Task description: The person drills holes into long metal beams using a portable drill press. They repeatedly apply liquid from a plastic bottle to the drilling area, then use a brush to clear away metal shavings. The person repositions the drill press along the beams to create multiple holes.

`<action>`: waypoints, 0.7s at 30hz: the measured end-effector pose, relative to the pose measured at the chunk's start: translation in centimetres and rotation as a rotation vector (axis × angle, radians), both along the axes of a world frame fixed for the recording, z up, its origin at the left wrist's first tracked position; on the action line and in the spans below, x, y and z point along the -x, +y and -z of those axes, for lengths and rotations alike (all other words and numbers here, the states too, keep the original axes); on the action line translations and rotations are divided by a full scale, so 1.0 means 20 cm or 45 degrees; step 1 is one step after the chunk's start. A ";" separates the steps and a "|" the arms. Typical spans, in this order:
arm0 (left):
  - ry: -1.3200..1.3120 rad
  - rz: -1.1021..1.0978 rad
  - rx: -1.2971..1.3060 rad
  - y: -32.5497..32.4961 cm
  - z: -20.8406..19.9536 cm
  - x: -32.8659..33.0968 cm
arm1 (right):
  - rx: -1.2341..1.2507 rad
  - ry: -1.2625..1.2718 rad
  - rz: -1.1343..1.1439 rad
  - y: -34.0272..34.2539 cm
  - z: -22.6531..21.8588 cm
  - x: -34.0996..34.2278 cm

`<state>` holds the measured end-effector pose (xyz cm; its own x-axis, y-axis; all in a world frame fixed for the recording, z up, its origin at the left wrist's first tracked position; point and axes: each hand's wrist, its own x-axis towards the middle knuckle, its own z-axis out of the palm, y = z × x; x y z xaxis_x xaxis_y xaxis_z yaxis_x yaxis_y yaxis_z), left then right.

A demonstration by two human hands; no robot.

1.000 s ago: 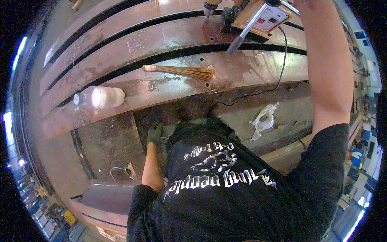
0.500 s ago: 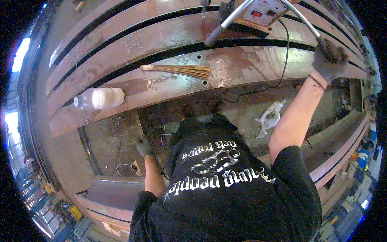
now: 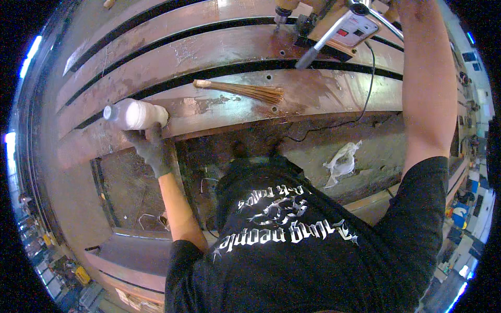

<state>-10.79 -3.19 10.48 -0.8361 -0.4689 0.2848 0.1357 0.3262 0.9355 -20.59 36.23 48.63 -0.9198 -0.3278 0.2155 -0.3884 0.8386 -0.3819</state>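
My left hand (image 3: 151, 148), in a dark grey glove, is closed round the near side of a plastic bottle (image 3: 140, 115) with white contents or a white wrap. The bottle lies tilted over the near steel beam (image 3: 209, 112), its narrow end to the left. My right hand (image 3: 417, 7) is cut off by the top edge, beside the drill machine (image 3: 347, 34); its fingers are hidden. The machine has a red switch, a drill chuck (image 3: 280, 20) and long feed handles (image 3: 323, 44). A bundle of thin sticks (image 3: 242, 92), like a small whisk broom, rests on the beam.
Long dark slots run between the steel beams. A black cable (image 3: 371, 78) hangs from the machine over the near beam's edge. Crumpled clear plastic (image 3: 343, 163) lies in the recess by my body. Another beam (image 3: 135, 263) stands at the lower left.
My left hand has come up from beside my body and taken hold of the bottle. My right arm has reached farther forward. The feed handles have turned, and the whole view has shifted slightly.
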 end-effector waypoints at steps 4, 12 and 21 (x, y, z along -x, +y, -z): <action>-0.087 0.112 -0.212 0.06 0.02 0.09 | -0.233 -0.230 -0.146 -0.13 -0.07 -0.03; 0.087 0.110 -0.285 0.03 0.08 0.22 | -0.473 -0.288 -0.040 -0.23 -0.05 0.07; -0.365 0.930 -0.752 0.55 0.02 0.14 | -0.532 -0.278 0.214 -0.31 -0.01 0.05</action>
